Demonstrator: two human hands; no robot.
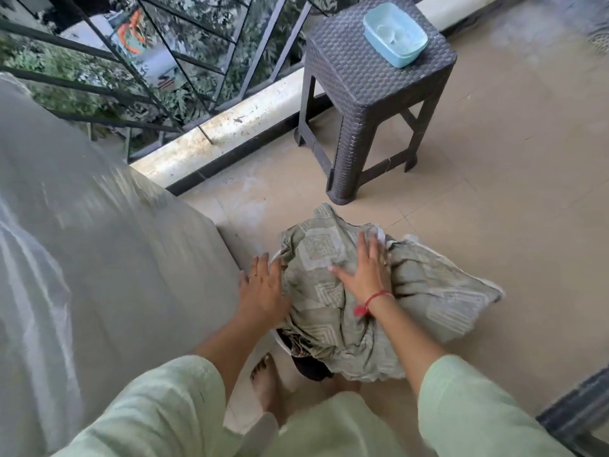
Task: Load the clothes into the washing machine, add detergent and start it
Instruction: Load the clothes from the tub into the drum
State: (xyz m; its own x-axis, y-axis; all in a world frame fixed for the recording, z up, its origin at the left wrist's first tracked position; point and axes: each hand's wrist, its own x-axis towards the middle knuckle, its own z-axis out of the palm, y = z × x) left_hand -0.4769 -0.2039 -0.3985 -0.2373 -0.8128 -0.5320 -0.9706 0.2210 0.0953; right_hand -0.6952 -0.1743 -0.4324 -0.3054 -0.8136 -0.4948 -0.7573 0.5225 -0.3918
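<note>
pale green sleeves [461, 394] reach down to the bundle of clothes [438, 291], which sits on the floor [494, 192] just ahead of a bare foot [263, 380]. left hand [262, 290] lies with straight fingers against the bundle's left flank; right hand [364, 273] is spread flat on its top, so neither grips anything yet. the bundle's long side runs across the body, a loose corner trailing right. a shrouded grey bulk [99, 242], likely the washing machine under a cover, stands just beside it on the left, so the lift probably swings leftward, left hand nearer.
</note>
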